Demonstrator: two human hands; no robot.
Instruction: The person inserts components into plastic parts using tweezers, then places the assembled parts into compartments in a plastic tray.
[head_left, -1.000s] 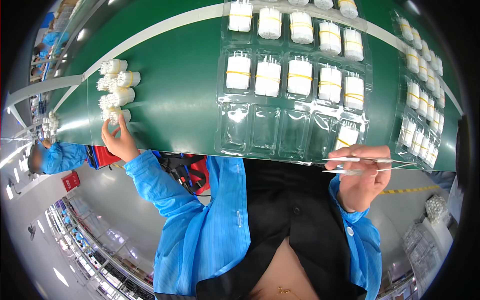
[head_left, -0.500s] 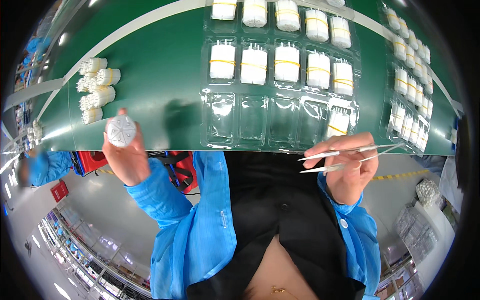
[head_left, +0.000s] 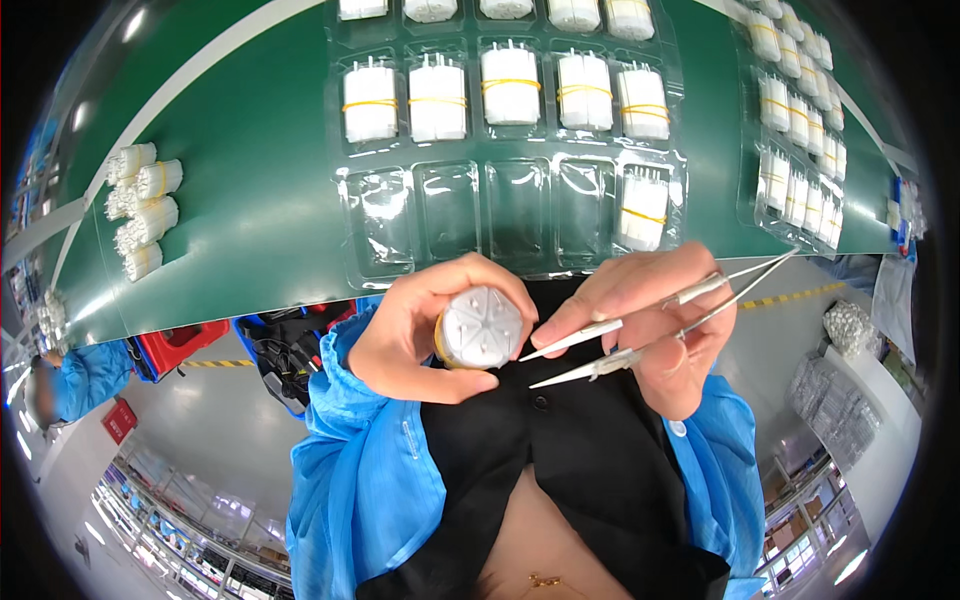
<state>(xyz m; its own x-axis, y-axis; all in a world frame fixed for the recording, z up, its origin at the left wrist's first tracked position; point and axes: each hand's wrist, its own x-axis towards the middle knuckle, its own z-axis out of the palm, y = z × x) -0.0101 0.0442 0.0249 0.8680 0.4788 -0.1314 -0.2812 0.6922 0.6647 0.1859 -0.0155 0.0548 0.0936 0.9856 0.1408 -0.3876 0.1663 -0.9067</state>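
My left hand (head_left: 392,342) curls around a round bundle of white plastic pieces (head_left: 482,328). The bundle's end faces up, showing wedge-shaped segments with small nubs, and a bit of yellow band shows at its side. In my right hand (head_left: 685,325) is a pair of tweezers (head_left: 580,341), its pale tips spread apart and pointing at the bundle, close to it but seemingly not touching. Both hands are in front of the table's near edge, below a clear plastic tray (head_left: 517,215). In the tray's nearest row, a banded white bundle (head_left: 643,210) stands in the rightmost compartment; the other compartments there hold nothing.
More banded bundles (head_left: 511,85) fill the tray's farther rows on the green table (head_left: 250,200). Loose bundles (head_left: 150,210) lie piled at the left. Another filled tray (head_left: 800,185) lies at the right. A red and black chair (head_left: 185,345) and a person in blue (head_left: 90,375) are beyond the table's left side.
My left hand has brought the bundle from the left over the table to in front of my body. My right hand has shifted slightly left, bringing the tweezers' tips beside the bundle.
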